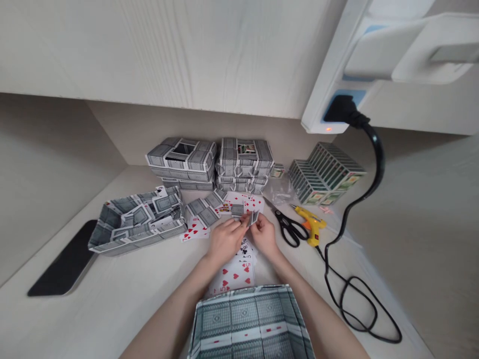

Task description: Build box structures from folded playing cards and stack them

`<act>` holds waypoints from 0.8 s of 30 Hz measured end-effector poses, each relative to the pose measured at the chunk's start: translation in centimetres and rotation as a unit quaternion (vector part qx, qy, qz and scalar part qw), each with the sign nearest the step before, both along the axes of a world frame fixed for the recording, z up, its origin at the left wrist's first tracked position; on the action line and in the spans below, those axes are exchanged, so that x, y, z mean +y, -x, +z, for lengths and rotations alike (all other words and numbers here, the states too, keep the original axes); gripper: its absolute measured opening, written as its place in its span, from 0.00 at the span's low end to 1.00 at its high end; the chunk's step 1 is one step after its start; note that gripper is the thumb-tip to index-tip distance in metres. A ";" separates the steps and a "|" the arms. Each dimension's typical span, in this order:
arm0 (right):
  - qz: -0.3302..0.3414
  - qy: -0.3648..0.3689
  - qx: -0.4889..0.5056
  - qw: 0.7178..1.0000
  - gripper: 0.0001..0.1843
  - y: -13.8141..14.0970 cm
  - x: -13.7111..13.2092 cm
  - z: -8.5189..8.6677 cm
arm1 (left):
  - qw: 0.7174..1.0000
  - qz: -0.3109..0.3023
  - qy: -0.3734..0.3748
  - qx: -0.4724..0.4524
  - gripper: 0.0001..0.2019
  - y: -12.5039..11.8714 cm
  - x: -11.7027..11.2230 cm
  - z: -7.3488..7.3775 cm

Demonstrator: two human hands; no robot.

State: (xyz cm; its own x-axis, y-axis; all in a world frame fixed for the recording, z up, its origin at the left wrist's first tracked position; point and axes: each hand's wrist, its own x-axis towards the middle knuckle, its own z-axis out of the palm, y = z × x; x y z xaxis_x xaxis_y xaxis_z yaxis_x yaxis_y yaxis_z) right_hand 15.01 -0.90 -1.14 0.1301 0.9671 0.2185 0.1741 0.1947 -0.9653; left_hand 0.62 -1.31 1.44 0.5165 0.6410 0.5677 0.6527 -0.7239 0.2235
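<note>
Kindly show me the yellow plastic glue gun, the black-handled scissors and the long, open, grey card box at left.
Yellow plastic glue gun (314,224): head view, on its body.
Black-handled scissors (281,218): head view, on the handle base.
Long, open, grey card box (140,240): head view, on its front wall.

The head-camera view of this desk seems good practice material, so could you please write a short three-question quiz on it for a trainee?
1. What do the left hand and right hand hold between their fingertips?
2. Fill in the blank: the yellow glue gun lies to the picture's ____ of the black-handled scissors.
3. Look at the long open box on the picture's left. True or false: nothing lies inside it.

Key
1. A gray-patterned card.
2. Right.
3. False; loose cards lie in it.
</note>
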 end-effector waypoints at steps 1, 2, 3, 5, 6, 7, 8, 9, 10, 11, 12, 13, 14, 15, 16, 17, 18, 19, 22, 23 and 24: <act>-0.001 0.000 -0.003 1.000 0.16 0.0 0.0 0.0 | 1.000 0.006 0.001 -0.004 0.13 0.0 0.0 0.0; -0.002 0.001 -0.009 1.000 0.17 -0.1 0.0 0.0 | 1.000 0.016 0.004 -0.013 0.13 0.0 0.0 0.0; -0.004 0.003 -0.015 1.000 0.18 -0.2 0.0 -0.1 | 0.999 0.027 0.009 -0.023 0.13 -0.1 -0.1 0.0; -0.008 0.008 -0.021 1.000 0.18 -0.4 0.2 -0.1 | 0.998 0.049 0.021 -0.042 0.13 -0.1 -0.1 -0.1; -0.009 0.008 -0.021 1.000 0.17 -0.5 0.2 -0.1 | 0.997 0.057 0.027 -0.048 0.13 -0.1 -0.1 -0.1; -0.010 0.006 -0.019 1.000 0.16 -0.5 0.3 0.0 | 0.996 0.061 0.032 -0.052 0.14 -0.1 -0.1 -0.2; -0.009 0.002 -0.015 1.000 0.16 -0.6 0.3 0.1 | 0.996 0.062 0.034 -0.052 0.15 -0.1 -0.1 -0.2; -0.005 -0.002 -0.007 1.000 0.15 -0.6 0.3 0.3 | 0.996 0.061 0.037 -0.049 0.15 0.0 -0.1 -0.2; 0.001 -0.004 0.002 1.000 0.15 -0.6 0.3 0.4 | 0.996 0.059 0.038 -0.046 0.15 0.0 0.0 -0.2; 0.006 -0.005 0.013 1.000 0.15 -0.6 0.3 0.6 | 0.997 0.056 0.040 -0.040 0.15 0.1 0.0 -0.2; 0.011 -0.003 0.022 1.000 0.15 -0.6 0.3 0.8 | 0.997 0.051 0.041 -0.035 0.16 0.1 0.0 -0.2; 0.014 0.001 0.029 0.999 0.15 -0.6 0.3 0.9 | 0.998 0.046 0.041 -0.030 0.16 0.2 0.0 -0.2; 0.014 0.005 0.032 0.999 0.15 -0.5 0.2 1.0 | 0.998 0.040 0.040 -0.026 0.16 0.2 -0.1 -0.1; 0.012 0.008 0.034 0.999 0.15 -0.5 0.2 1.1 | 0.998 0.035 0.037 -0.025 0.15 0.3 -0.1 -0.1; 0.008 0.009 0.036 0.999 0.15 -0.5 0.2 1.1 | 0.999 0.029 0.031 -0.024 0.15 0.3 -0.1 -0.1; 0.003 0.007 0.039 0.999 0.15 -0.4 0.1 1.1 | 0.999 0.023 0.024 -0.024 0.15 0.3 -0.1 -0.2; -0.001 0.003 0.040 0.999 0.15 -0.4 0.0 1.1 | 0.999 0.016 0.015 -0.026 0.15 0.3 -0.1 -0.2; -0.008 -0.002 0.037 0.999 0.15 -0.3 -0.1 1.0 | 1.000 0.011 0.006 -0.026 0.15 0.3 -0.2 -0.2; -0.049 -0.027 -0.002 0.998 0.14 -0.1 -0.5 1.0 | 1.000 -0.002 -0.021 -0.019 0.14 0.2 -0.3 -0.3; -0.068 -0.036 -0.021 0.997 0.13 0.0 -0.6 1.0 | 0.999 -0.005 -0.028 -0.016 0.14 0.1 -0.4 -0.3; -0.086 -0.043 -0.039 0.995 0.13 0.0 -0.7 1.1 | 0.999 -0.006 -0.033 -0.015 0.13 0.1 -0.5 -0.3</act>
State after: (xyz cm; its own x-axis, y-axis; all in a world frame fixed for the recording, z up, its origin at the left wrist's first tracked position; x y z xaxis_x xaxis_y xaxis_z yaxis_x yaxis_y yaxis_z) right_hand 14.99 -1.58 -0.08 0.2710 0.9098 0.3145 0.2853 0.2361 -0.9289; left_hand 0.53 -1.80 1.16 0.5058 0.5964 0.6233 0.6381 -0.7449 0.1949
